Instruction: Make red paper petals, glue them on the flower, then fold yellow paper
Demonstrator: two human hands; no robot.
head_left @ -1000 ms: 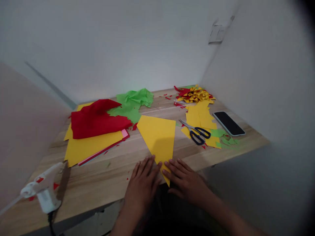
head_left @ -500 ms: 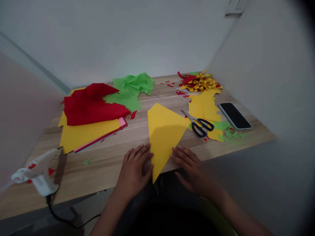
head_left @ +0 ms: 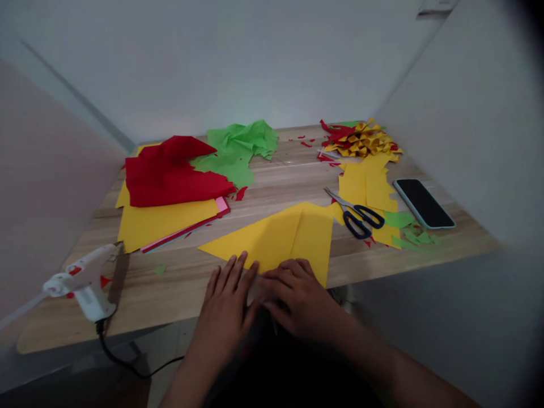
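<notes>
At the left of the bench (head_left: 187,292), a glue gun (head_left: 87,286) stands with its nozzle close to a stack of yellow sheets (head_left: 157,226). Its cord (head_left: 111,356) drops over the near edge, so a snag there could drag the gun down; if the tip is hot, which I cannot tell, it could mark the paper. Red paper (head_left: 174,175) covers much of the stack, and crumpled green paper (head_left: 244,141) lies just beyond.

The left grip (head_left: 227,297) is loosely spread, fingertips at the near edge of the folded yellow sheet (head_left: 272,232), with nothing clasped. Such light contact could let the sheet skid and the crease run crooked. The sheet lies near the middle, its sharp point to the left, a crease line on its right part. The right grip (head_left: 304,294) bends its fingers over the near edge; whether it pinches the paper I cannot tell. Pressing unevenly there could wrinkle the fold.

Farther right, scissors (head_left: 357,216) lie near the sheet's far corner, where a swing of the paper could catch the blades. The phone (head_left: 423,204) at far right seems well out of reach of that
</notes>
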